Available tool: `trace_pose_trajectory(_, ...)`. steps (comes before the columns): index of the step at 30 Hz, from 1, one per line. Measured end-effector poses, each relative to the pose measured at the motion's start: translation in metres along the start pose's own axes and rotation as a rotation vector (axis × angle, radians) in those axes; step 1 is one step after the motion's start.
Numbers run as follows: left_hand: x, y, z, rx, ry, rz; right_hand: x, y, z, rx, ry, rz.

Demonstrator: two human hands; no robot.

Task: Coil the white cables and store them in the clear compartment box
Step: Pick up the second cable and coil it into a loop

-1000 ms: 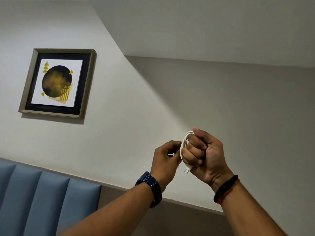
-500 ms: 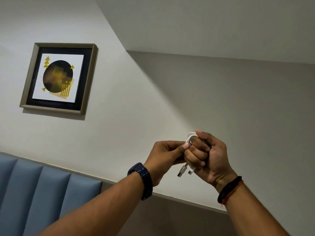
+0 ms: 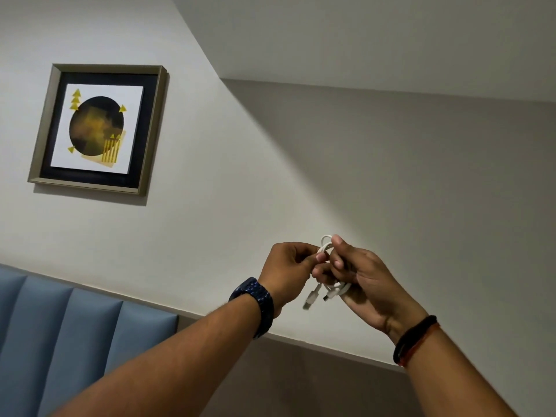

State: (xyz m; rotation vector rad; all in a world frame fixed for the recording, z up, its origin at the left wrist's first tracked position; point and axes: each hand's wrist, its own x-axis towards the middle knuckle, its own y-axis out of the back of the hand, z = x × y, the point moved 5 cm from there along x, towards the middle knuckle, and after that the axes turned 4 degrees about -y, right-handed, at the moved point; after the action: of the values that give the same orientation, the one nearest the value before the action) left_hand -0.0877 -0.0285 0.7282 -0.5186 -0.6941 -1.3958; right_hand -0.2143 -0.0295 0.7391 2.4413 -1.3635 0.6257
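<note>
Both hands are raised in front of a grey wall, holding one white cable (image 3: 326, 248) wound into a small coil. My right hand (image 3: 365, 281) grips the coil, its loops showing above the fingers and under the palm. My left hand (image 3: 288, 270) pinches a strand at the coil's top left. Two plug ends (image 3: 313, 297) hang below the hands. The clear compartment box is out of view.
A framed picture (image 3: 97, 127) hangs on the wall at upper left. A blue padded panel (image 3: 75, 335) fills the lower left. A sloped ceiling runs across the top. No table or floor shows.
The second plug end has come free and now hangs beside the first. My right fingers have loosened around the coil, and both hands have dropped slightly in the view.
</note>
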Motion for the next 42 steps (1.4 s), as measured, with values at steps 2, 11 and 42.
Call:
trace_pose_trajectory(2, 0.003, 0.003, -0.001, 0.014, 0.001, 0.052, 0.000, 0.006, 0.001, -0.080, 0.022, 0.115)
trace_pose_trajectory(11, 0.004, -0.006, -0.023, -0.434, 0.224, 0.025, -0.001, 0.025, 0.019, -0.511, 0.001, 0.405)
trace_pose_trajectory(42, 0.013, 0.030, -0.003, 0.859, -0.148, -0.221, -0.011, 0.032, 0.022, -1.037, -0.012, 0.442)
